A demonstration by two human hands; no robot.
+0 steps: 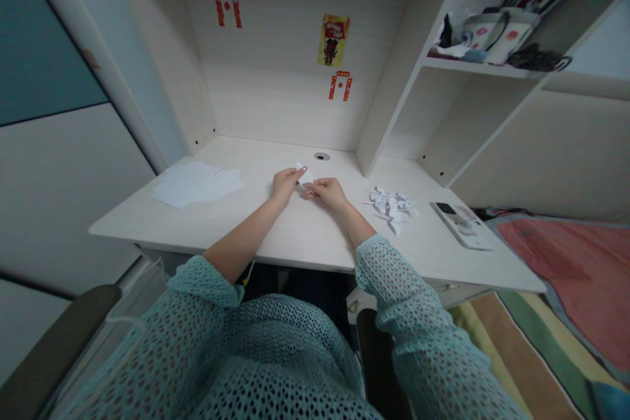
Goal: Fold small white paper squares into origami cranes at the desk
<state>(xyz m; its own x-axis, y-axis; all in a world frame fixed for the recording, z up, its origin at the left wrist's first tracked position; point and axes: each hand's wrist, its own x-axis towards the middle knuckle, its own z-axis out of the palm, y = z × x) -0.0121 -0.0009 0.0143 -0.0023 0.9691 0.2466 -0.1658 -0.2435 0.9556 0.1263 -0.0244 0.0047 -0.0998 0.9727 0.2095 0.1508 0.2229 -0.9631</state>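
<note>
A small piece of folded white paper (306,176) is held between my two hands, just above the middle of the desk. My left hand (286,184) pinches its left side with thumb and fingers. On the lower right side, my right hand (327,191) grips the same paper, fingers closed. The exact shape of the fold is too small to make out. Flat white paper sheets (194,184) lie overlapping on the left of the desk. To the right of my right hand sits a loose pile of small folded paper pieces (392,205).
The white desk (285,236) has a round cable hole (321,157) near its back panel. A phone (460,226) lies at the right. Cups of pens and scissors (512,33) stand on the upper right shelf. Chair armrests flank me, and a bed (566,275) adjoins the right side.
</note>
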